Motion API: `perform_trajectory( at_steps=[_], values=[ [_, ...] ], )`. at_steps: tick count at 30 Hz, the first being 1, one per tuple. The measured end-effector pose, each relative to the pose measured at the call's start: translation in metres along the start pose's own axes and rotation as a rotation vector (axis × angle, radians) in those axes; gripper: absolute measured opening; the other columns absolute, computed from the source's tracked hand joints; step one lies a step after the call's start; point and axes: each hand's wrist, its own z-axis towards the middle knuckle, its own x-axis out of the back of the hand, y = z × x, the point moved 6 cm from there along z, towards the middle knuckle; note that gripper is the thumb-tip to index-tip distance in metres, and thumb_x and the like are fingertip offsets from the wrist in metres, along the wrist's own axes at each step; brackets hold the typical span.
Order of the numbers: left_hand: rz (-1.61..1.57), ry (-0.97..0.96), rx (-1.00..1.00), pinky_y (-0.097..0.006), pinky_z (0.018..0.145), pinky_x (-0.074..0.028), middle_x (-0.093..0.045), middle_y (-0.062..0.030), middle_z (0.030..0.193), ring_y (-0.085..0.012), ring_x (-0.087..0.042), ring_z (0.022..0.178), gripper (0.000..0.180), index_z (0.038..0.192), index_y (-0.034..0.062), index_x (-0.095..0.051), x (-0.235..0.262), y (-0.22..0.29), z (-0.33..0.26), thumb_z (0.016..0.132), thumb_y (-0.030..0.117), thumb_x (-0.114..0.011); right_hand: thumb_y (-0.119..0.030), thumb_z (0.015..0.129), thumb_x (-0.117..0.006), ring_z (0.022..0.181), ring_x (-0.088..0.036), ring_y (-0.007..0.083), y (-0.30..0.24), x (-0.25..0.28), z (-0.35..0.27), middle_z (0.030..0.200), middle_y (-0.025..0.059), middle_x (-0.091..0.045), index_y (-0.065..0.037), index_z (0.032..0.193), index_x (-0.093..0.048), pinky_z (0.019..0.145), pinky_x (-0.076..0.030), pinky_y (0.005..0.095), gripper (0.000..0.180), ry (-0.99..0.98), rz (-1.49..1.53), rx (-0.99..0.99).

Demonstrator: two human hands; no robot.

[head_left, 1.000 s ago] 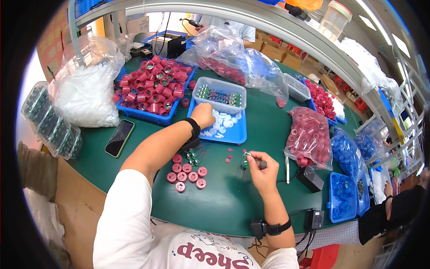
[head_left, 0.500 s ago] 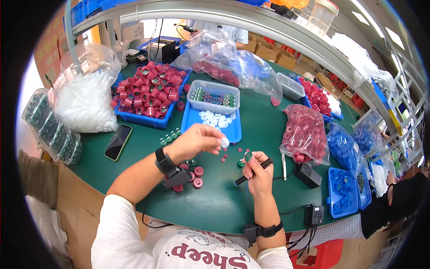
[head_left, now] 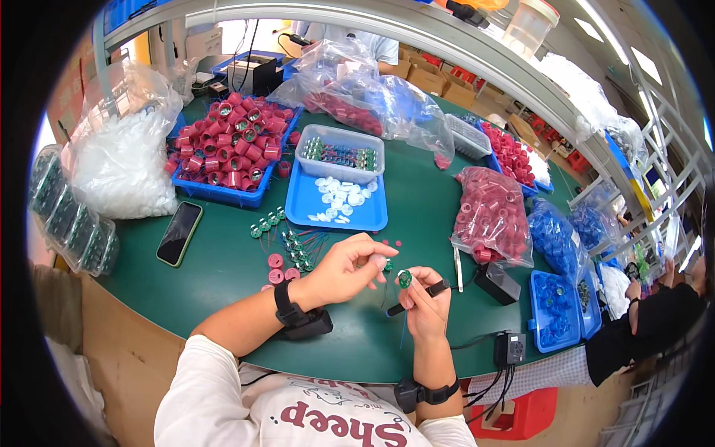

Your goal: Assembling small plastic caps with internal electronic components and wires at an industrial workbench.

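Note:
My left hand (head_left: pixel 346 270) is closed in a pinch over the middle of the table. A pale translucent plastic disc (head_left: pixel 379 261) shows in part at its fingertips. Close beside it, my right hand (head_left: pixel 427 307) pinches a small round green circuit board (head_left: pixel 404 279) with thin wires hanging below. A black pen-like tool (head_left: pixel 441 287) lies across the same hand's fingers. Left of my left hand are several green circuit boards (head_left: pixel 296 252) with wires and some dark pink round caps (head_left: pixel 275 261). More translucent discs (head_left: pixel 344 195) lie in a blue tray (head_left: pixel 298 212).
A clear bin (head_left: pixel 339 173) of boards stands in the blue tray. Around it are a crate of pink cups (head_left: pixel 234 141), a phone (head_left: pixel 179 234), a bag of white parts (head_left: pixel 123 167), a bag of pink parts (head_left: pixel 491 212), tweezers (head_left: pixel 458 270) and a black box (head_left: pixel 497 284).
My left hand has come down and nearer to my right hand, bringing the disc close to the circuit board. The view has shifted, so the table's things appear farther left.

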Motion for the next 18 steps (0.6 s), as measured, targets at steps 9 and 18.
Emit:
perform_trajectory(
  at_steps=[9, 18],
  values=[
    [-0.042, 0.004, 0.016, -0.026, 0.073, -0.053, -0.057, -0.0063, 0.095, -0.013, -0.062, 0.08, 0.023, 0.105, -0.0053, -0.058, -0.005, -0.005, -0.005, 0.083, -0.004, -0.053, 0.001, 0.081, -0.062, 0.056, -0.044, 0.0009, -0.005, 0.003, -0.005, 0.071, -0.0008, -0.056, 0.003, 0.083, -0.06, 0.049, -0.031, 0.0161, 0.003, 0.09, -0.287, 0.139],
    [0.096, 0.113, 0.042, -0.022, 0.071, -0.051, -0.062, -0.0062, 0.089, -0.0086, -0.061, 0.078, 0.022, 0.102, -0.0048, -0.06, -0.005, -0.008, -0.011, 0.081, -0.001, -0.06, 0.002, 0.081, -0.062, 0.057, -0.041, -0.0002, 0.003, -0.002, -0.007, 0.071, -0.0024, -0.051, 0.001, 0.076, -0.055, 0.049, -0.03, 0.016, 0.008, 0.131, -0.352, 0.169]
  ],
)
